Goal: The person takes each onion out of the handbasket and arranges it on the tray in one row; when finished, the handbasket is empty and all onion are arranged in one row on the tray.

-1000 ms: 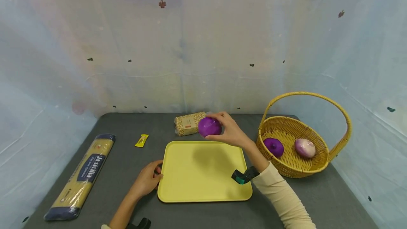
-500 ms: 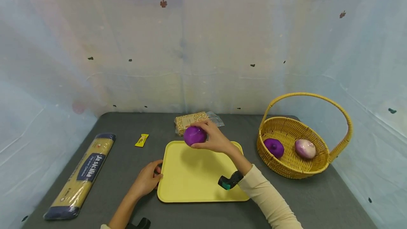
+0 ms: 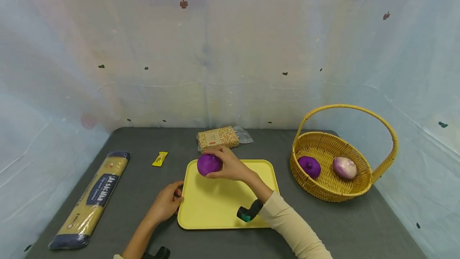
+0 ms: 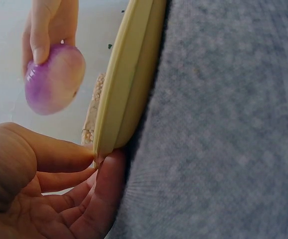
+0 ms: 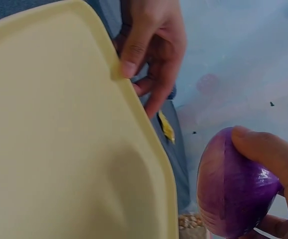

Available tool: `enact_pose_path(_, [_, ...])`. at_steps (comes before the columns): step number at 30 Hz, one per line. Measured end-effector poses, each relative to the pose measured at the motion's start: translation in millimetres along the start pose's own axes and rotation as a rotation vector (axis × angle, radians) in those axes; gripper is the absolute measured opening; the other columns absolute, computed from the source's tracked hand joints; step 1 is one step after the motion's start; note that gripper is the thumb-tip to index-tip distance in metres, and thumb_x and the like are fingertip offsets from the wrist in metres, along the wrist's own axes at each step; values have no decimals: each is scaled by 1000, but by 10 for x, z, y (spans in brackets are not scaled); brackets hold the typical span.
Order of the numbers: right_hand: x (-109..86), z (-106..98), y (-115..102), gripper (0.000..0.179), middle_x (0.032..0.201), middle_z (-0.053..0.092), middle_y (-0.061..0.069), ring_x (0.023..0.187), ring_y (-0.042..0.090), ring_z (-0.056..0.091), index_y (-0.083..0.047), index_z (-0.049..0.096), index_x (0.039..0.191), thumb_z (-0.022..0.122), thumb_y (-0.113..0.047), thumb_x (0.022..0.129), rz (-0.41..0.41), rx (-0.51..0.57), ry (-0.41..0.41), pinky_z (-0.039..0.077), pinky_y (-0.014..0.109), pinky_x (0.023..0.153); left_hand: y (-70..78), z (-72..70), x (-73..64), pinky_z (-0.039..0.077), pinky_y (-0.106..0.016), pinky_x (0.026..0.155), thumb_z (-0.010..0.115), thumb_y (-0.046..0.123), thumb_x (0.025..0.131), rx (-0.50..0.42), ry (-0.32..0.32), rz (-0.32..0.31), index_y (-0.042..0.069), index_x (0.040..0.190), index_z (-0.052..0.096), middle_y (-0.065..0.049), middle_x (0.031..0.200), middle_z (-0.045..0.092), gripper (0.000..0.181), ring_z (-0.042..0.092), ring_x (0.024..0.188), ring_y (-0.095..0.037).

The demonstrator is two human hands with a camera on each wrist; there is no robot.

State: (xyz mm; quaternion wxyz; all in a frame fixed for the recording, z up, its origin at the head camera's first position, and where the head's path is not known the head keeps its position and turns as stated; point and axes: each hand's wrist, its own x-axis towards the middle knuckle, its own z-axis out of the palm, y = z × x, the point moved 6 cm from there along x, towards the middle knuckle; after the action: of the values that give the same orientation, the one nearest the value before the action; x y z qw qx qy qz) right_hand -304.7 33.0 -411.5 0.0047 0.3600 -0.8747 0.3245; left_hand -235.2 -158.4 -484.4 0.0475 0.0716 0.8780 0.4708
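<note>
My right hand (image 3: 231, 166) holds a purple onion (image 3: 207, 165) between thumb and fingers, above the far left part of a yellow tray (image 3: 212, 215). In the right wrist view the onion (image 5: 233, 189) shows a glossy purple side and a paler pinkish side. At the tray's left edge, my left hand (image 3: 165, 203) pinches the rim; the left wrist view shows thumb and fingers on the tray edge (image 4: 116, 109). A wicker basket (image 3: 305, 185) on the right contains a dark purple onion (image 3: 310, 166) and a purple-and-white onion (image 3: 345, 168).
Behind the tray lies a clear bag of beige grains or beans (image 3: 226, 136). A small yellow wrapped packet (image 3: 159, 159) is left of the tray. A long spaghetti package (image 3: 95, 199) lies along the table's left side. The basket's tall handle (image 3: 345, 106) arches over it.
My right hand has carried the onion leftward and lower, from near the bag behind the tray to over the tray's far left part. My left hand has stayed at the rim.
</note>
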Motion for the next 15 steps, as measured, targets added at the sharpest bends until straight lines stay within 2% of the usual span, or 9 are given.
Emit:
enact_pose_path(6, [11, 165, 22, 69, 124, 43, 6, 112, 21, 42, -23, 47, 136, 77, -37, 75, 49, -2, -53, 49, 32, 85, -23, 4, 13, 48, -24, 42, 58, -6, 84, 16, 2, 1, -6, 129, 47, -8, 86, 49, 46, 48, 62, -16])
enact_pose_path(15, [23, 349, 12, 69, 124, 43, 7, 112, 20, 42, -19, 47, 136, 76, -37, 76, 22, -16, -91, 47, 27, 86, -35, 11, 21, 48, -24, 42, 58, -6, 84, 8, -1, -20, -6, 129, 47, -8, 86, 49, 46, 48, 63, -17])
